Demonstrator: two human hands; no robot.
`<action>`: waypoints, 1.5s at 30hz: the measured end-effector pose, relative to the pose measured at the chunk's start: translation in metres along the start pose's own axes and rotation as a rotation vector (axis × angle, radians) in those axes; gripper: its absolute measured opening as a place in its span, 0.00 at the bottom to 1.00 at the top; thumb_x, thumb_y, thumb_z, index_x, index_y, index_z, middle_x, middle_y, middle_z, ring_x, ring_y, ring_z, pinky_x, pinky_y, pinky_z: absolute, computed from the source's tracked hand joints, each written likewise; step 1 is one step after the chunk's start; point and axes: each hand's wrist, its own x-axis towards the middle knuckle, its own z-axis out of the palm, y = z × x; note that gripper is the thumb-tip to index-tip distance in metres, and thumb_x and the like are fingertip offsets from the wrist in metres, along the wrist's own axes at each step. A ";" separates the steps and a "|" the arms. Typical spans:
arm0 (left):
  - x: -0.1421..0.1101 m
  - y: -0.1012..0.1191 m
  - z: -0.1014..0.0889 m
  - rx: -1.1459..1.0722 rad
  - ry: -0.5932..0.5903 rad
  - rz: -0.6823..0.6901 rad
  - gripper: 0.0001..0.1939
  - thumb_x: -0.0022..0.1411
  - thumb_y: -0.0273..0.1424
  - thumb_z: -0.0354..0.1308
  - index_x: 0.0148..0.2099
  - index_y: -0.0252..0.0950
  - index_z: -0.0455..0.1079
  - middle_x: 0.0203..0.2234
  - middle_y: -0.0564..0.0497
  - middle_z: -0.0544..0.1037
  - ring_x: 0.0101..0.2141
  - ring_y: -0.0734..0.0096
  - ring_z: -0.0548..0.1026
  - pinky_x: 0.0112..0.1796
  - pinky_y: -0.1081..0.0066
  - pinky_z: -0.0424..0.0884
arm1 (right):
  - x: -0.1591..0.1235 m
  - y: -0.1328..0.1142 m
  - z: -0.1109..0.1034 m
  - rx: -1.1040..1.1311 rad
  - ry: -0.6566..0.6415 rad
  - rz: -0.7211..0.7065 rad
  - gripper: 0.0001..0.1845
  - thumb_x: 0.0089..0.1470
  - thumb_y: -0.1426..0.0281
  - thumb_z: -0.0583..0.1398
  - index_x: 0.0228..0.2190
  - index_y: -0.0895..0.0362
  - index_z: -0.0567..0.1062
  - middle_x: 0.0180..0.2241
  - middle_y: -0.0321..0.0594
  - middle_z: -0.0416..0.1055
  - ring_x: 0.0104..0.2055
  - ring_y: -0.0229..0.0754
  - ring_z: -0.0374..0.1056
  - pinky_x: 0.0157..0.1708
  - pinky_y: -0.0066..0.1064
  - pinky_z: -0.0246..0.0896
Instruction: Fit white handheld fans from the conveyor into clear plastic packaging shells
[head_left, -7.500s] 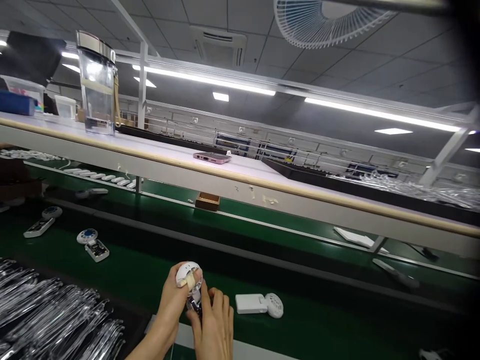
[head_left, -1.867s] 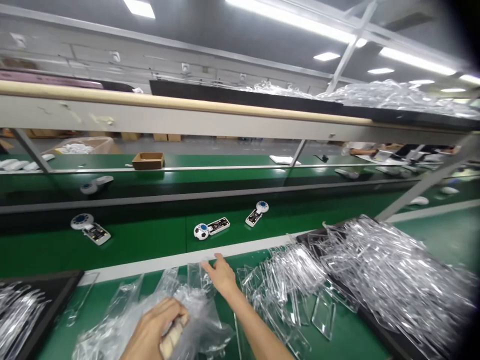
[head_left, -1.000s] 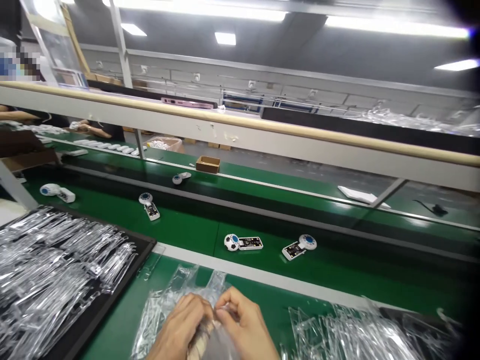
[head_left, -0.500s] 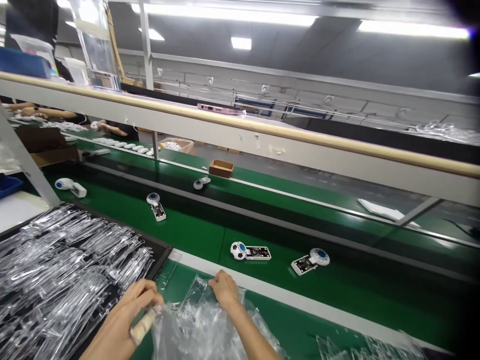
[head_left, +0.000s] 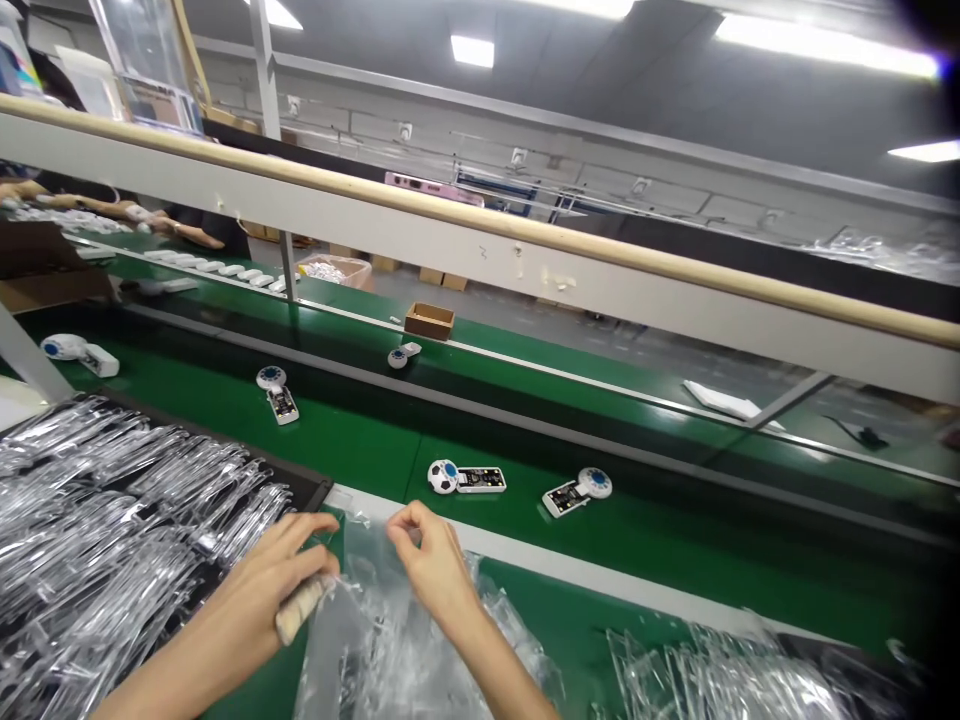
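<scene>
A clear plastic bag [head_left: 364, 560] spreads between my hands at the table's front edge, over a heap of crumpled clear film. My left hand [head_left: 289, 575] curls at the bag's left side, a pale cover on one finger. A small transparent piece shows faintly by its thumb and forefinger; its shape is hard to make out. Thumb and forefinger of my right hand [head_left: 431, 565] are pinched together at the bag's right edge. Beyond them on the green surface lie a white device with a football-patterned round end [head_left: 442, 477] and another with an exposed circuit board [head_left: 568, 498].
On the left, a black tray [head_left: 311, 492] carries rows of clear plastic pieces [head_left: 112, 530]. More clear pieces [head_left: 720, 670] lie at lower right. Further devices [head_left: 283, 403] sit along the green belt. A wood-topped rail [head_left: 480, 220] crosses above. Another person's arms [head_left: 187, 230] are at far left.
The view has shifted, so the devices appear further left. My right hand has risen off the crumpled film into a pinch, and the bag now stands more stretched out between my hands.
</scene>
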 end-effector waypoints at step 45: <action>0.010 0.044 -0.019 -0.270 -0.225 -0.084 0.10 0.62 0.32 0.46 0.35 0.40 0.69 0.36 0.49 0.75 0.40 0.65 0.71 0.40 0.69 0.67 | -0.041 -0.029 -0.015 0.335 -0.237 -0.072 0.07 0.48 0.72 0.54 0.32 0.54 0.70 0.29 0.33 0.70 0.31 0.37 0.67 0.30 0.26 0.58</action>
